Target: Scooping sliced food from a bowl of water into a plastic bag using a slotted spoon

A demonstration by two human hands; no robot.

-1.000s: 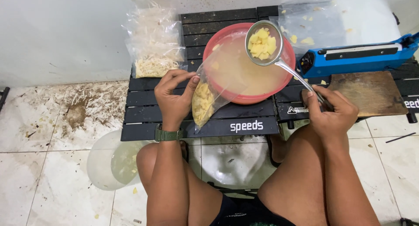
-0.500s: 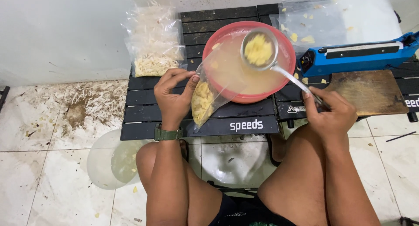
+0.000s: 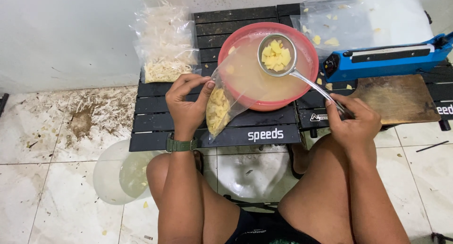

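Observation:
My left hand [image 3: 187, 104] grips the mouth of a clear plastic bag [image 3: 222, 107] partly filled with yellow cut pieces, resting on the black slatted table [image 3: 198, 131]. My right hand [image 3: 353, 120] holds the handle of a metal strainer ladle [image 3: 277, 55] loaded with yellow pieces. The ladle hangs over the red basin [image 3: 309, 55], which holds cloudy liquid. The bag's open end leans against the basin's near-left rim.
Sealed clear bags of pale strips [image 3: 165, 41] lie at the table's back left. A blue heat sealer [image 3: 384, 60] and a wooden board [image 3: 394, 98] sit to the right. A clear bowl [image 3: 118, 175] and a white basin [image 3: 255, 171] stand on the tiled floor.
The loaded ladle has moved left and toward me over the basin, closer to the bag's mouth. My left hand keeps its hold on the bag.

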